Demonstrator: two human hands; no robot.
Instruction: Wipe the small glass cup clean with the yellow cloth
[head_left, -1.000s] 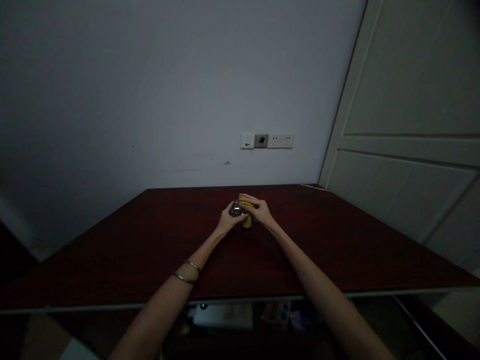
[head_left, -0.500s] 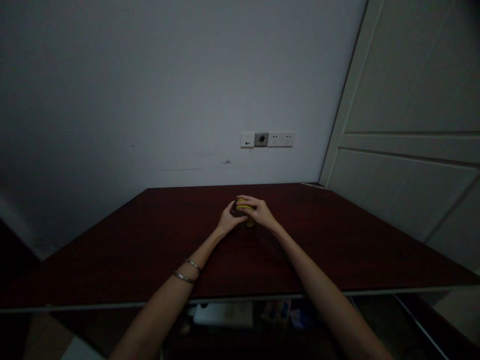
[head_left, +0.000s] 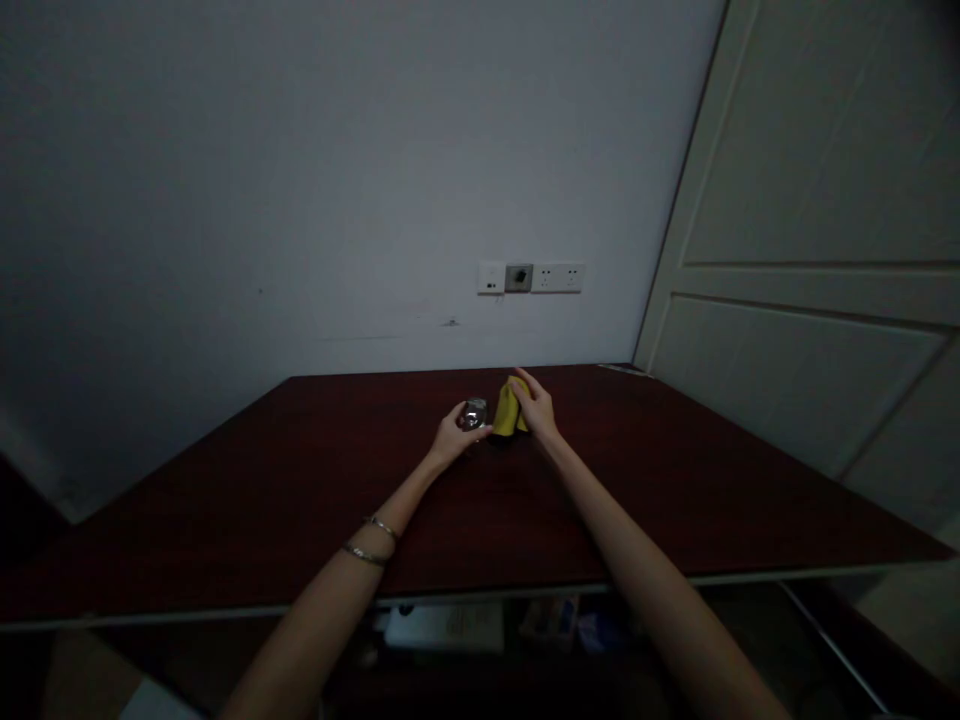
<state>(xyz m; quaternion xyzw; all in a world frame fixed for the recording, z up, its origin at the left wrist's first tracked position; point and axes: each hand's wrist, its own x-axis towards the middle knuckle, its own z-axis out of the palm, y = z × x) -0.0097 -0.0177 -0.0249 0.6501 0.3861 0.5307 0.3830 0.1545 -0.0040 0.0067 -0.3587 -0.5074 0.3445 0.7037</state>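
Observation:
My left hand (head_left: 451,437) is closed around a small shiny, glass-like object (head_left: 475,413), with the fingers behind it and the thumb along its near side. Its exact kind is too dim to make out. To the right, a yellow cloth (head_left: 506,411) hangs folded from my right hand (head_left: 537,407), pinched between thumb and fingers. The cloth's lower edge is just above or on the dark red tabletop (head_left: 420,540). A small gap separates the cloth from the shiny object.
Behind the table rises a pale wall with a row of sockets (head_left: 530,278). A white panelled door (head_left: 795,370) borders the right side. Below the table's front edge, a white box (head_left: 446,628) and other items lie on a shelf, partly hidden by my arms.
My right hand has drawn the yellow cloth off the shiny object, moving right and slightly up. The cloth now hangs down. My left hand still holds the object in nearly the same place.

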